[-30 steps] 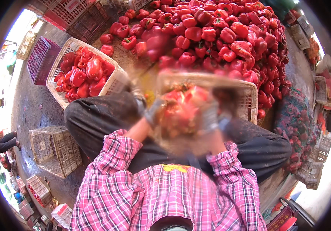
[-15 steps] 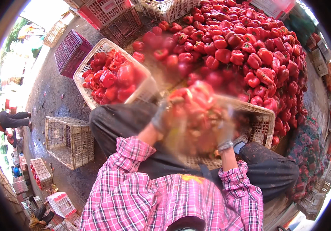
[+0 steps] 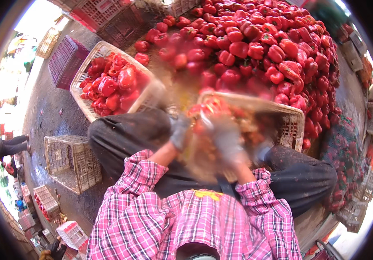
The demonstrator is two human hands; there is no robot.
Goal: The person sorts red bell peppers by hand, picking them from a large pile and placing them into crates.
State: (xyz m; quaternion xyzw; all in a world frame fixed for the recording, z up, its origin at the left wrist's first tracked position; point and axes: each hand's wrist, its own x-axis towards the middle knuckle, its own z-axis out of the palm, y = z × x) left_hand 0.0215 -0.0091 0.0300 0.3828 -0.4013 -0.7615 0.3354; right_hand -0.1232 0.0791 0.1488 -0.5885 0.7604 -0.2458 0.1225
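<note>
Gloved hands over pale woven basket of red peppers.
Left hand and right hand, grey-gloved and motion-blurred, meet at a red bell pepper above the pale woven basket between the knees; grip cannot be told. A second basket of red peppers stands left, a heaped pile of red peppers beyond.

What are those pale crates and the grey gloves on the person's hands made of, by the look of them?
The crate between the knees and the empty crate look like moulded plastic: stiff pale lattice walls, matt and grimy. The glove on the left hand and that on the right hand seem knitted fabric, grey and dull, though motion blur hides the weave.
</note>
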